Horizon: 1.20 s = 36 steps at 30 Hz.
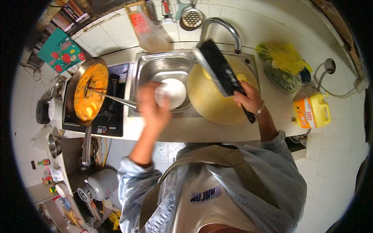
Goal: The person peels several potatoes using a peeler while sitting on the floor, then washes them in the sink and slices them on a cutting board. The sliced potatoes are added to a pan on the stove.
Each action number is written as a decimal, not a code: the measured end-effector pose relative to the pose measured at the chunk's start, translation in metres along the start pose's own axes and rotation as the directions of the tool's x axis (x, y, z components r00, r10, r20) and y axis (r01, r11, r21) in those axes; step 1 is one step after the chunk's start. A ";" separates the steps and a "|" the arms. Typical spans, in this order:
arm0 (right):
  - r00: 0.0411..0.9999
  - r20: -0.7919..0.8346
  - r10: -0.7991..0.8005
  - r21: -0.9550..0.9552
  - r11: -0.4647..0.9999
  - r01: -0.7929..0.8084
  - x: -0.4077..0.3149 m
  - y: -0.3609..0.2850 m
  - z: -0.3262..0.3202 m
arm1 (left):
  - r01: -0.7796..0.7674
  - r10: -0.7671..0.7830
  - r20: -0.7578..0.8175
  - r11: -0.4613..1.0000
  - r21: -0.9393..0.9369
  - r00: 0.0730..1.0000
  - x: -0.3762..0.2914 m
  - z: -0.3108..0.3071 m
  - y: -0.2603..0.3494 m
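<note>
My right hand [249,97] is closed around the handle of a broad, dark-bladed cleaver [218,68], raised over a round, yellowish cutting board [215,102] that lies across the right part of the sink. Yellow pieces [241,77] lie on the board by the blade. My left hand [154,104], blurred, hovers in front of a white bowl [174,93] in the steel sink basin; its fingers look apart, and I see nothing held in it. Left of it, a wok [100,61] on the cooktop holds orange food with yellow slices [91,110], and a metal utensil [119,101] rests in it.
A chrome faucet [224,21] arches behind the board. Bagged green vegetables [279,70] and a yellow jug [311,110] stand on the right counter. The wok's handle [86,145] juts past the cooktop's front edge. A grey gas cylinder [102,183] stands below left.
</note>
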State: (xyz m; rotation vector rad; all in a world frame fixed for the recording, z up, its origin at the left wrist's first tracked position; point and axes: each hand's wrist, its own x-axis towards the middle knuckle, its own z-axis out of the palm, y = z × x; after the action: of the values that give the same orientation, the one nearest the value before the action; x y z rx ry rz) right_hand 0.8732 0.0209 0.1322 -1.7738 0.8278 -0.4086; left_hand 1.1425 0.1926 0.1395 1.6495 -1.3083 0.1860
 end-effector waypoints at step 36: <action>0.962 -0.168 -0.216 -0.888 0.457 -0.053 0.013 0.209 0.061 | 0.735 -0.586 -0.460 0.621 0.274 0.667 -0.016 -0.153 -0.180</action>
State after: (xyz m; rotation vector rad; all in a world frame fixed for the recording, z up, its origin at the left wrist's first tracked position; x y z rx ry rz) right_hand 0.8510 0.0179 -0.0853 -2.8144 1.2969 -0.2715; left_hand 1.3462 0.3059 0.1013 2.2772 -0.3160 0.2975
